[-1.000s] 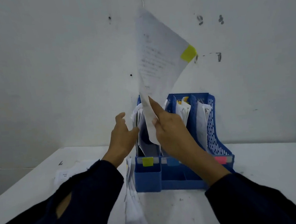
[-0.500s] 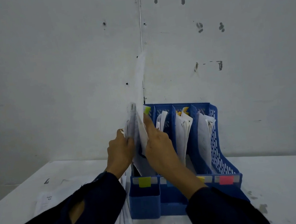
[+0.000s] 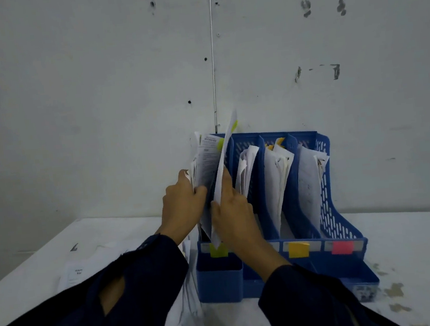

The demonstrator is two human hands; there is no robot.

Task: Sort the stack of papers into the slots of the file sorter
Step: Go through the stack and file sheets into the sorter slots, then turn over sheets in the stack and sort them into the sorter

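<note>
Blue plastic walls of the file sorter [image 3: 327, 185] fill the centre-right of the frame, standing on a white table [image 3: 416, 242] against a pale, scuffed wall [image 3: 69, 98]. It has four upright slots, each with papers in it. Along its front edge I can see a green tab [image 3: 218, 250] under the leftmost slot, a yellow tab [image 3: 298, 249] further right and a pink tab [image 3: 342, 247] at the right end; my right wrist hides the label of the second slot.

My left hand [image 3: 182, 206] grips the bundle of papers [image 3: 204, 161] standing in the leftmost slot, fingers curled round its left edge and thumb on its front, drawing it to the left. My right hand [image 3: 233, 208] pinches a single sheet [image 3: 225, 159] near its lower part, thumb on its left face and fingers behind. That sheet stands nearly edge-on to me, just right of the bundle, with its lower end down in the leftmost slot and a green sticky flag [image 3: 234, 125] at its top, above the sorter's back wall.

Loose papers [image 3: 74, 273] lie flat on the table at the lower left, partly under my dark sleeve [image 3: 66, 324]. More sheets [image 3: 189, 298] lie just left of the sorter's front cup [image 3: 219, 281].
</note>
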